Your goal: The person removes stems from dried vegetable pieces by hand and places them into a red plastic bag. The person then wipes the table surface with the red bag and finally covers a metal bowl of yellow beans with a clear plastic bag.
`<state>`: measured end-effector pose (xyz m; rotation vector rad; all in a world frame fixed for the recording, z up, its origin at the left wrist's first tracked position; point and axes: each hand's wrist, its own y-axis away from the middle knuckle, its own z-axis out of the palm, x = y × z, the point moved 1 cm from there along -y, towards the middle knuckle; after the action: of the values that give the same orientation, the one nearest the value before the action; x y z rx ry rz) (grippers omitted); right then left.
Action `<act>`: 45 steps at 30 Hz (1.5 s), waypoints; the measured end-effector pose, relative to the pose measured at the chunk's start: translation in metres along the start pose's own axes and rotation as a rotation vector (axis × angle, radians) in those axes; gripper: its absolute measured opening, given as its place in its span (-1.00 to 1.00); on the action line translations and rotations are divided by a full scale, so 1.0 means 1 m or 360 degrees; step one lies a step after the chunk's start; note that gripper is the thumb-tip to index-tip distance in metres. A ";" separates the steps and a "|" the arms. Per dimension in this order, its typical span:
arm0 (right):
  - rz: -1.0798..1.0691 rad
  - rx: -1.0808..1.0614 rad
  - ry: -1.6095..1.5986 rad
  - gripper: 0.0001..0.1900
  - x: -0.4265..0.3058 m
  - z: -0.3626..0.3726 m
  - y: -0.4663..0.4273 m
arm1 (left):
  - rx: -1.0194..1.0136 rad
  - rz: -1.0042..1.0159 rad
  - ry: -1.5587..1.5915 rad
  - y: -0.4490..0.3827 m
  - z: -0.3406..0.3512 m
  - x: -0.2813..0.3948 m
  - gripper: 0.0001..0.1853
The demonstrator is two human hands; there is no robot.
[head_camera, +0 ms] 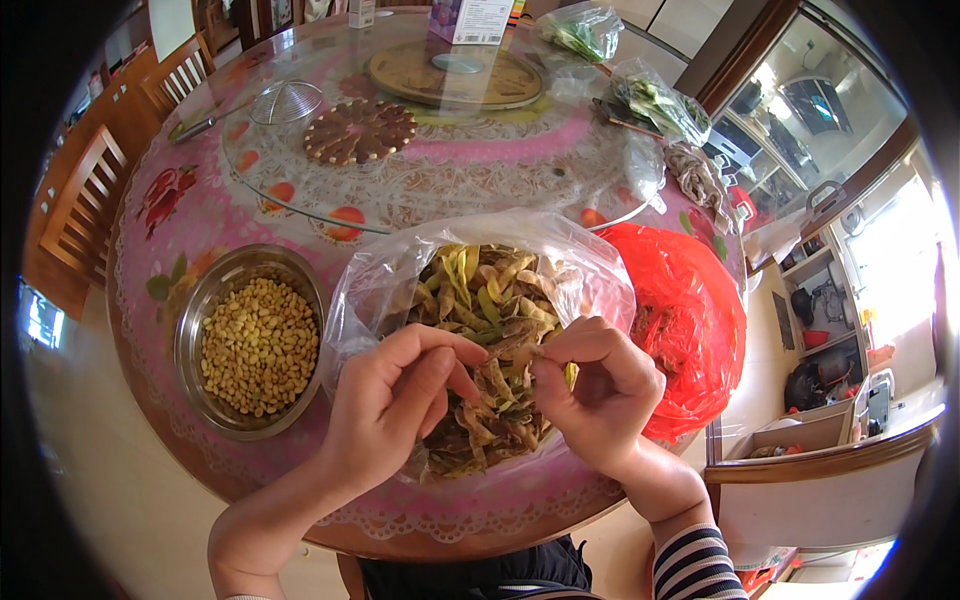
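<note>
A clear plastic bag (pixel 360 304) lies open before me, full of yellow-green and brown soybean pods (pixel 480 300). Above the pods, my right hand (pixel 600 390) pinches a brownish soybean pod (pixel 523 354) between thumb and forefinger. My left hand (pixel 405 390) is just to the left, its fingers curled and their tips close to that pod. Whether anything sits inside its fingers is hidden. To the left, a stainless steel bowl (pixel 187 360) holds shelled soybeans (pixel 259 345). A red plastic bag (pixel 697 337) at the right contains brownish matter, probably empty husks.
A glass turntable (pixel 480 202) covers the table's middle. On it are a wooden trivet (pixel 360 131) and a round board (pixel 457 94). A wire skimmer (pixel 285 103) lies at the back left. Bagged green vegetables (pixel 660 101) and a crumpled cloth (pixel 697 184) sit along the right edge.
</note>
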<state>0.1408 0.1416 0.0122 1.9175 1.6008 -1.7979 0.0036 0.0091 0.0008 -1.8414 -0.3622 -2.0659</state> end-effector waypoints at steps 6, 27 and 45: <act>-0.0092 -0.0016 0.0141 -0.86 -0.002 -0.002 -0.007 | 0.0045 -0.0289 0.0710 -0.004 -0.008 0.000 -0.76; -0.0343 0.0087 0.0269 -0.84 0.004 -0.023 -0.020 | 0.0853 0.0368 -0.0754 0.021 -0.108 0.050 -0.76; 0.0614 0.0026 0.1675 -0.52 -0.007 -0.188 0.038 | 0.0192 0.0723 -0.1861 0.018 -0.022 0.087 -0.69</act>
<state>0.2989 0.2414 0.0552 3.1378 1.1599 -0.6242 -0.0168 -0.0234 0.0835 -2.5447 -0.2754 -0.5129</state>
